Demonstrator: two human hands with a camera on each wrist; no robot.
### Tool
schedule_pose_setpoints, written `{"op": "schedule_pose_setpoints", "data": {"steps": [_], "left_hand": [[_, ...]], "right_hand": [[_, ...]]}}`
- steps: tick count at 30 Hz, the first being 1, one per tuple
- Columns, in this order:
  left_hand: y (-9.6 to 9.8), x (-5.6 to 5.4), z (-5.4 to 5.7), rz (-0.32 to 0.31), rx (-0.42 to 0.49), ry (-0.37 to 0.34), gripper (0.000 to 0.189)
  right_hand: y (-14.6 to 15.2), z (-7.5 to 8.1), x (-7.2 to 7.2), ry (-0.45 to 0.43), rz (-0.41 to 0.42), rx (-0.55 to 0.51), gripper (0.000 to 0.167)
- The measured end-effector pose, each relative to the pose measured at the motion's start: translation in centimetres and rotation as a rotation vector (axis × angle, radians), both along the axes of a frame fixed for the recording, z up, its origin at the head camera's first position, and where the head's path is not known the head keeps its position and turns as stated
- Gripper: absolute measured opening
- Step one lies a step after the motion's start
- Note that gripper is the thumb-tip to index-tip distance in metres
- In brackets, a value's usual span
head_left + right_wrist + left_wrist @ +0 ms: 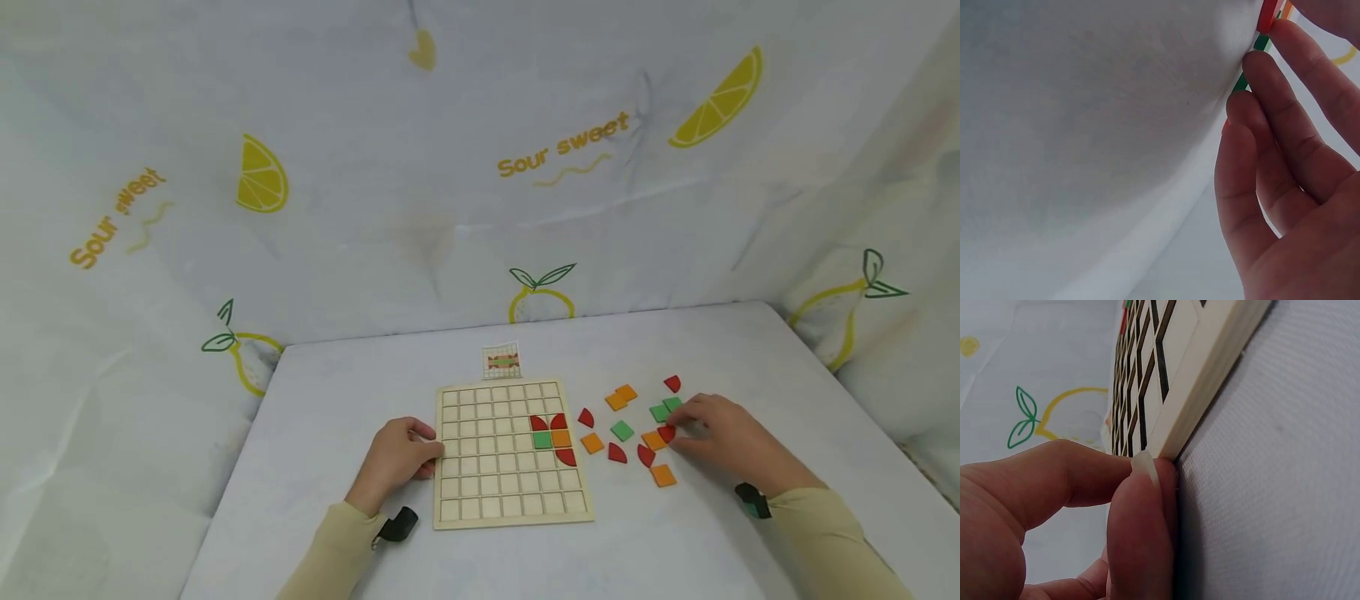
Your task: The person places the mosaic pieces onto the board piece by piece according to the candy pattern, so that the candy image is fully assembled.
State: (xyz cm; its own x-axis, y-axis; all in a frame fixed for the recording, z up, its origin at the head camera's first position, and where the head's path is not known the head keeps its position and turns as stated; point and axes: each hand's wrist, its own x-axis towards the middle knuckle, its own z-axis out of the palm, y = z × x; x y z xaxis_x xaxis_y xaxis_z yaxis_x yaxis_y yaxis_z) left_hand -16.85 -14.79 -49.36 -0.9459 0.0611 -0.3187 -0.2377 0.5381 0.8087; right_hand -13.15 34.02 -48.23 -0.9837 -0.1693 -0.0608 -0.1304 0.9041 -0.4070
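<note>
Grid board (487, 464), lying on the counter (337, 392): my left hand (397, 454) grips its left edge, fingers bent; my right hand (726, 427), half-closed, touches a red quarter-circle (666, 434); whether gripped, I cannot tell.

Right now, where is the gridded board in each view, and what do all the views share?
Head: the gridded board lies in the lower middle, the left grip at its left edge.
Left wrist: the gridded board slants from mid-picture up to the top edge.
Right wrist: not visible in this picture.
Shared landmark: the white tabletop, low in the head view, on the right in left wrist, on the left in right wrist.
</note>
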Motion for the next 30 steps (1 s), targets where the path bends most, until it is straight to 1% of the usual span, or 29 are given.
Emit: {"op": "schedule_pose_setpoints", "data": {"steps": [3,8,14,18,21,25,28,30], "left_hand": [[-0.1,0.0,0.0,0.005,0.002,-0.002,0.024],[-0.2,0.1,-0.1,-0.005,0.008,0.001,0.024],[-0.1,0.1,0.0,-0.015,0.012,-0.002,0.024],[0.0,0.1,0.3,-0.016,-0.002,-0.001,0.024],[0.1,0.1,0.3,-0.014,-0.010,0.001,0.024],[0.1,0.1,0.3,-0.009,-0.009,-0.001,0.024],[0.1,0.1,0.3,-0.007,-0.008,-0.004,0.023],[0.1,0.1,0.3,-0.007,-0.008,-0.007,0.023]], "right_hand": [[-0.2,0.1,-0.3,-0.009,0.000,-0.003,0.021],[-0.4,0.0,-0.3,-0.012,0.011,-0.007,0.022],[0.0,-0.1,-0.4,-0.017,0.003,0.021,0.019],[0.2,0.1,-0.4,-0.027,-0.011,0.017,0.018],[0.0,0.5,-0.4,-0.005,-0.008,0.000,0.020],[-1.5,1.4,-0.6,-0.012,-0.008,-0.048,0.024],[-3.5,1.7,-1.0,-0.041,0.006,-0.083,0.025],[-5.1,1.7,-1.3,-0.042,0.021,-0.088,0.024]]}}
